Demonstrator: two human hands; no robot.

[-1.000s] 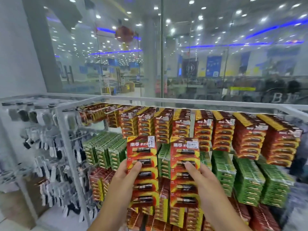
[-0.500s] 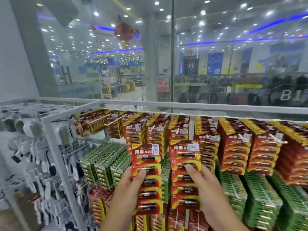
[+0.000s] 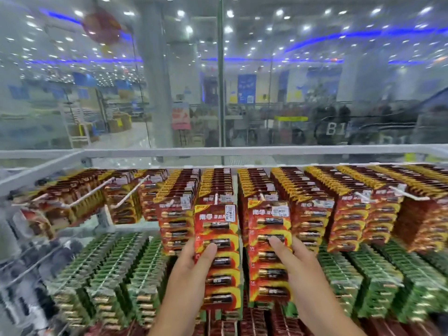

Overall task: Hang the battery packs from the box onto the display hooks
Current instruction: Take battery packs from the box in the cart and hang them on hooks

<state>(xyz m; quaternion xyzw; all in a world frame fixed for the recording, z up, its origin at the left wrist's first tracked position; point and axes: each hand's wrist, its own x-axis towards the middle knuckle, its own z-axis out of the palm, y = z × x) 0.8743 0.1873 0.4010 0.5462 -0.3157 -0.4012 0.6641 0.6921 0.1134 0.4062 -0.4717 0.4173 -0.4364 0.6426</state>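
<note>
Glossy printed card under clear plastic on both battery packs (image 3: 219,258) (glare on blisters); white-coated metal hooks (image 3: 128,194); glass wall (image 3: 291,93) behind.

Left hand (image 3: 194,265), right hand (image 3: 294,259): bare, no gloves, rings or sleeves visible; forearms uncovered.

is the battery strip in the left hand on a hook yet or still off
Cannot tell. The left hand grips the red battery strip upright before the top row, its upper edge level with the hooks; the hang hole is too blurred to see.

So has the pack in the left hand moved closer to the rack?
Yes. The red pack in the left hand has risen toward the top row of hanging red packs, now overlapping them.
</note>
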